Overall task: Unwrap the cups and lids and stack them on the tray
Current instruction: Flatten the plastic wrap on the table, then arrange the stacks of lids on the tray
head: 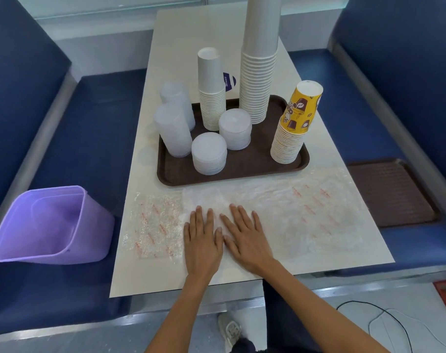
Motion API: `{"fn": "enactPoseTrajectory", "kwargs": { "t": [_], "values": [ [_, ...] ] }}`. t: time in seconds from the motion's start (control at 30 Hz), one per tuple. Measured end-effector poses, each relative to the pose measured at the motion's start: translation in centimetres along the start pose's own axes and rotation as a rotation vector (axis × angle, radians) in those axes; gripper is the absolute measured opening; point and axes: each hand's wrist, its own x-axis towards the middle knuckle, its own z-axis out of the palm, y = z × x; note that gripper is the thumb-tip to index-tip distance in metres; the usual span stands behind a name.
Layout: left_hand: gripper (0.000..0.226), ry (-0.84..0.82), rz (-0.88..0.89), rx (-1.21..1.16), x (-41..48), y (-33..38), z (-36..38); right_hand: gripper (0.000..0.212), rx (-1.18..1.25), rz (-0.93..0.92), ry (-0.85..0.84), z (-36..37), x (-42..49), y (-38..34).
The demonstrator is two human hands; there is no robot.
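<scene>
Pressing flat with straight, relaxed fingers, the left hand (203, 240) and right hand (245, 236) lie side by side on the clear plastic wrappers (306, 212) spread over the table (217, 29). Behind them the brown tray (242, 171) carries stacked white cups (259, 80), yellow cups (294, 123) and translucent lids (209, 155).

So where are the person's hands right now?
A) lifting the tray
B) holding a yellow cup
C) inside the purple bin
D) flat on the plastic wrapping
D: the left hand and right hand both lie flat, fingers straight, on the plastic wrapping.
</scene>
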Motion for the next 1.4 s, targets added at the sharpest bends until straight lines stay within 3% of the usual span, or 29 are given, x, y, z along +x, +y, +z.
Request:
{"fn": "enactPoseTrajectory", "kwargs": {
  "t": [0.37, 0.67, 0.87, 1.0, 1.07, 1.27, 1.4],
  "values": [
    [0.069, -0.055, -0.010, 0.050, 0.0, 0.3, -0.3, 0.079, -0.039, 0.125, -0.011, -2.2, -2.4, 8.0],
    [0.063, -0.083, -0.012, 0.014, 0.1, 0.6, -1.2, 0.090, 0.048, 0.203, 0.034, -3.7, -3.1, 9.5],
    [0.047, -0.046, -0.047, -0.034, 1.8, 1.6, -3.4, 0.049, 0.304, 0.329, 0.358, -6.2, -1.4, 9.4],
    [0.033, -0.069, -0.131, 0.056, 3.9, 2.9, -4.8, 0.031, 0.476, 0.403, 0.444, -9.1, 0.6, 9.3],
    [0.028, -0.049, -0.115, -0.027, 4.7, 3.7, -5.7, 0.036, 0.594, 0.483, 0.460, -10.0, 1.6, 9.4],
    [0.008, -0.128, 0.031, -0.630, 7.5, 6.4, -8.0, 0.068, 0.764, 0.570, 0.518, -12.7, 4.7, 10.5],
    [0.005, -0.168, -0.027, -0.937, 10.4, 8.9, -9.3, 0.086, 0.820, 0.566, 0.494, -14.0, 6.5, 11.0]
  ]
}}
